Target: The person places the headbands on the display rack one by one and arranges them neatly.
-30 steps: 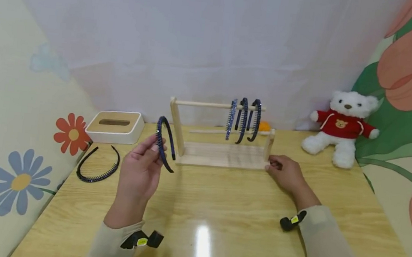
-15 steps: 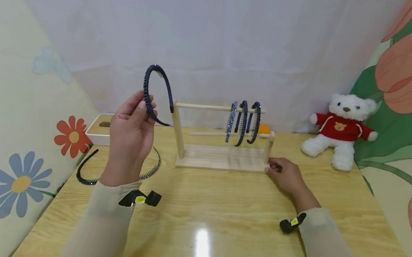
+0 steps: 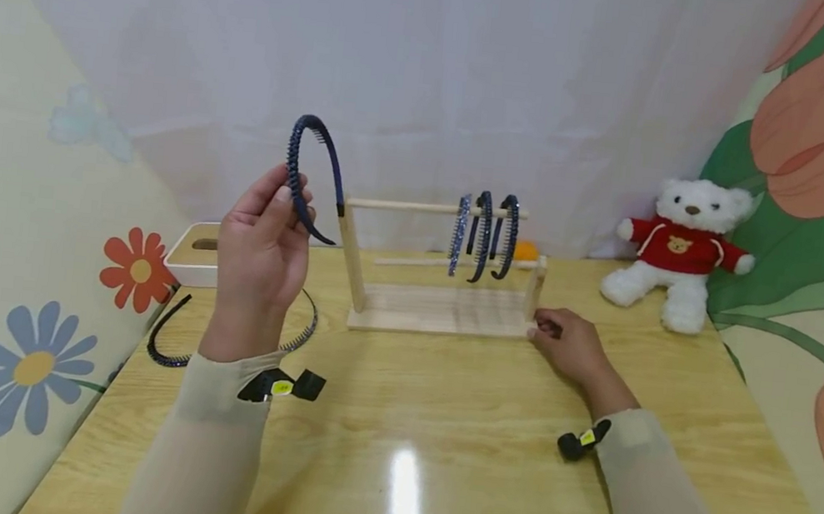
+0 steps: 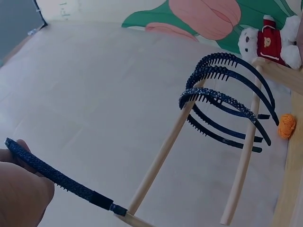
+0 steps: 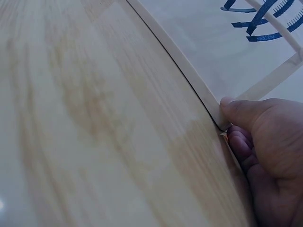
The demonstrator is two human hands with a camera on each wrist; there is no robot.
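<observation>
Nearest, a black strap on the left cuff with a yellow label [image 3: 282, 387], its writing too small to read. Left hand [image 3: 265, 250] raised at 9 o'clock of the rack, thumb and fingers pinching a dark blue headband [image 3: 293, 161]: long axis near upright, open ends toward 5 o'clock. Right hand [image 3: 567, 343] at 4 o'clock of the rack, thumb and curled fingers pinching a base corner of the wooden rack [image 3: 443, 315]. Key relation: upper rod [image 3: 402, 206] runs off to 3 o'clock from the held headband's tip, left hand nearer; tip overlaps the rod's near end in view, contact uncertain. Three hung headbands [image 3: 485, 235] farther along. Beyond, white bear [image 3: 684, 248], bear-face print on its sweater; no readable brand.
</observation>
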